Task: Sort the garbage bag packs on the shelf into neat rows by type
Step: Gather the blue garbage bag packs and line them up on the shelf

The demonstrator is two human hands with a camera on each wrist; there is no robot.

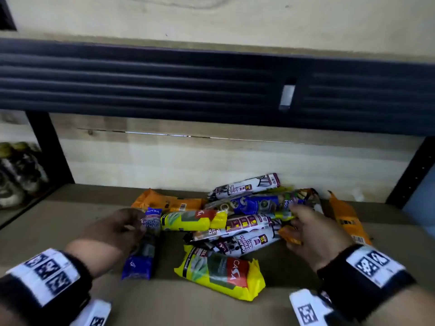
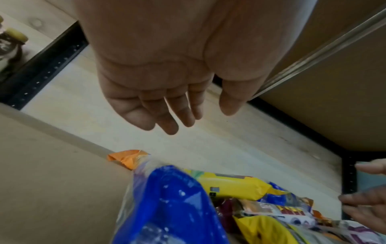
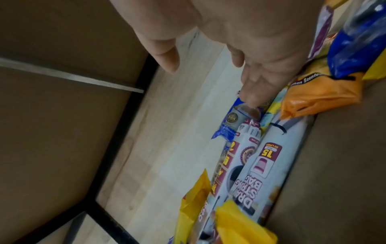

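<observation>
Where packs (image 1: 237, 222) overlap, lower labels hidden, blurred

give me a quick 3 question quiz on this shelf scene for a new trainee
1. True or false: the packs already lie in neat rows by type.
2. Which pack lies nearest the front edge of the shelf? A) the yellow pack B) an orange pack C) a white drawstring pack
3. Fill in: the left hand hovers above a ____ pack with fingers spread.

Key
1. False: they lie in a mixed heap.
2. A
3. blue; the right hand is also open, over the heap.
</observation>
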